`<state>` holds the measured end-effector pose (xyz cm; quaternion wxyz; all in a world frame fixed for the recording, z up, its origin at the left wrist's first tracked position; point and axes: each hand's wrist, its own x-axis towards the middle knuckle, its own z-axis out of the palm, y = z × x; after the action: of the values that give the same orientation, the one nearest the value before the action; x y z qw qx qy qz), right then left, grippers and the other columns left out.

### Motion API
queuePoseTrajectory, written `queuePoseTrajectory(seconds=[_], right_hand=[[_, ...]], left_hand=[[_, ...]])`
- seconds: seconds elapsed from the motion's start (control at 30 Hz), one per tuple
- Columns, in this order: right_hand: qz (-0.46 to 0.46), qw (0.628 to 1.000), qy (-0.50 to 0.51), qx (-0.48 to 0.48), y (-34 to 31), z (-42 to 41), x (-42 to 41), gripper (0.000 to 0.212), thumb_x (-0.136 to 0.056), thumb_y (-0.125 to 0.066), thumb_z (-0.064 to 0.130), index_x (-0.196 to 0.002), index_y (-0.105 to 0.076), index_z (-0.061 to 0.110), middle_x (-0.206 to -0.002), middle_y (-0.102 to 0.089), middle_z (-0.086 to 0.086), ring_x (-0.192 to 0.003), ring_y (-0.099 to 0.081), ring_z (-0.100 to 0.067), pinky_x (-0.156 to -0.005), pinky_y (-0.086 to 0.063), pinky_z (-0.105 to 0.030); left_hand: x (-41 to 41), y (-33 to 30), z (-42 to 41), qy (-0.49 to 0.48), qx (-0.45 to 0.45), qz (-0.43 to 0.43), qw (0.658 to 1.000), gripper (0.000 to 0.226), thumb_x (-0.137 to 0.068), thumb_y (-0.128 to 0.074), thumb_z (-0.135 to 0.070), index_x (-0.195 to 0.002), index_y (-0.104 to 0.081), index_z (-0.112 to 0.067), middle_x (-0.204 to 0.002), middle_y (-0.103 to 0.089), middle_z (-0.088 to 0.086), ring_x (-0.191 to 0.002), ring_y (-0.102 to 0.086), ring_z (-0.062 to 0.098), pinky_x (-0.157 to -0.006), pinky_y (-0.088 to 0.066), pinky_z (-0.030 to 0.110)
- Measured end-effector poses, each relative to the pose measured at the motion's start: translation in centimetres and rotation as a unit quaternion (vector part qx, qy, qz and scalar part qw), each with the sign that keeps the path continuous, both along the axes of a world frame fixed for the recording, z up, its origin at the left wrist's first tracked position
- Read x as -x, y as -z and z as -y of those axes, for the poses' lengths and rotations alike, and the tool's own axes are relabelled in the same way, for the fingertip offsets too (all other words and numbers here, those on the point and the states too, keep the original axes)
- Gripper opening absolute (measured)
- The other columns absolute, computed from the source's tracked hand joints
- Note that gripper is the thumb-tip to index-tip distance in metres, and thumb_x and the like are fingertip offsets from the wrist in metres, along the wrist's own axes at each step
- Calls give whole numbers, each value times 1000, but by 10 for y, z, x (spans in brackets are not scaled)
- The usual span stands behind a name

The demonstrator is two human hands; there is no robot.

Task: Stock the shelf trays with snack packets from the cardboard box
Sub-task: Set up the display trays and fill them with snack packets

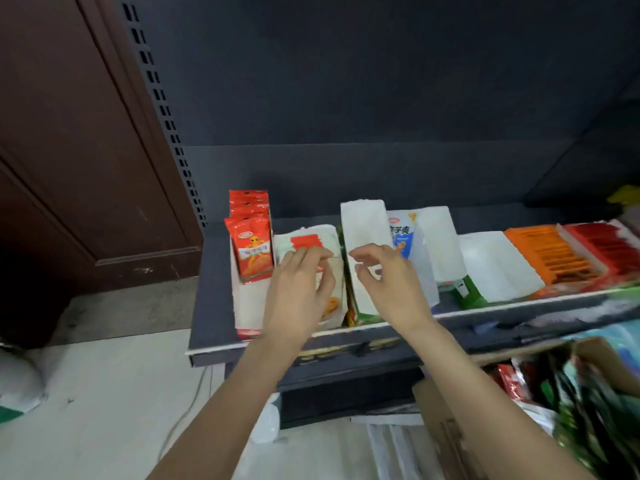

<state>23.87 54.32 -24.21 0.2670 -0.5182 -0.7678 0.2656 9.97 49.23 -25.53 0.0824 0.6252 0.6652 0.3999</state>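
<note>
A dark shelf (211, 299) carries a row of white trays. The leftmost tray (247, 303) holds several upright red snack packets (251, 251). My left hand (299, 292) hovers over the second tray (329, 237), fingers curled above a white packet with a red label (306, 241); whether it touches the packet I cannot tell. My right hand (388, 282) is spread in front of a tall white tray (363, 223), holding nothing. A blue and white packet (403, 237) stands just right of that tray. The cardboard box (446, 427) with mixed packets (588, 403) sits at the lower right.
Further right on the shelf lie a white tray (495, 265), an orange packet row (547, 254) and a red packet row (606, 244). A brown door (79, 150) and a perforated shelf upright (162, 109) stand at the left. Pale floor (104, 393) lies below.
</note>
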Motion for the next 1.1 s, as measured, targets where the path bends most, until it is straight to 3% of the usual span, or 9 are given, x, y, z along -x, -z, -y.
queuePoseTrajectory(seconds=[0.13, 0.23, 0.37, 0.5, 0.63, 0.83, 0.97, 1.07, 1.1], right_hand=[[-31, 997, 52, 37, 30, 26, -97, 21, -92, -54, 6, -106, -66, 15, -100, -64, 5, -86, -57, -5, -72, -39, -2], [-24, 996, 79, 45, 62, 40, -175, 20, -90, -55, 5, -103, -68, 12, -98, -69, 1, -87, -64, -12, -80, -51, -24], [74, 987, 106, 91, 97, 37, -270, 22, -90, -52, 4, -104, -67, 12, -98, -68, -4, -85, -63, -20, -69, -44, -26], [205, 973, 12, 104, 132, 18, -324, 47, -83, -50, 0, -126, -57, 20, -124, -59, -7, -114, -53, -28, -93, -46, -38], [318, 930, -159, 98, 135, 4, -339, 64, -90, -50, 6, -147, -29, 25, -153, -28, 0, -139, -28, -23, -107, -37, -39], [435, 866, -243, 35, 129, -7, -336, 47, -91, -55, 16, -136, -43, 23, -132, -33, -11, -127, -32, -30, -97, -40, -42], [211, 956, -177, 102, 137, -5, -338, 34, -94, -46, 25, -120, -51, 4, -106, -62, -10, -94, -64, -25, -82, -56, -40], [219, 958, -179, 52, 123, -8, -349, 17, -96, -41, 22, -99, -54, 12, -88, -58, 3, -76, -59, -2, -65, -47, -10], [228, 955, -187, 37, 117, -10, -353, 13, -96, -41, 19, -97, -53, 14, -90, -54, 6, -76, -56, -1, -62, -41, -10]], left_hand=[[-97, 11, 12, 79, 50, 59, 994, 24, -89, -55, -11, -113, -58, -15, -96, -60, -3, -89, -56, 14, -81, -45, 29], [-174, 27, 14, 126, 85, 70, 986, 24, -88, -55, -8, -111, -59, -13, -98, -60, 2, -90, -58, 18, -83, -47, 34], [-266, 58, 12, 157, 198, 35, 967, 24, -94, -45, -10, -114, -58, -12, -113, -54, 4, -104, -55, 20, -93, -44, 36], [-325, 92, -1, 158, 356, -79, 918, 37, -95, -37, -4, -132, -46, -6, -134, -46, 12, -124, -46, 26, -104, -37, 35], [-343, 124, -12, 107, 456, -106, 877, 42, -94, -35, -2, -136, -33, -3, -137, -43, 21, -127, -43, 33, -105, -35, 42], [-353, 139, -17, 19, 433, -169, 885, 35, -92, -36, 4, -124, -50, -5, -126, -52, 16, -120, -47, 31, -98, -44, 40], [-357, 142, -17, 19, 414, -193, 889, 35, -90, -44, 6, -122, -53, -7, -123, -50, 14, -113, -54, 32, -96, -46, 40], [-356, 141, -16, 14, 430, -181, 884, 28, -89, -49, 2, -112, -62, -8, -113, -60, 13, -107, -59, 32, -91, -49, 39], [-356, 137, -16, 14, 429, -195, 882, 26, -90, -49, 1, -109, -63, -9, -111, -62, 12, -106, -60, 31, -88, -48, 38]])
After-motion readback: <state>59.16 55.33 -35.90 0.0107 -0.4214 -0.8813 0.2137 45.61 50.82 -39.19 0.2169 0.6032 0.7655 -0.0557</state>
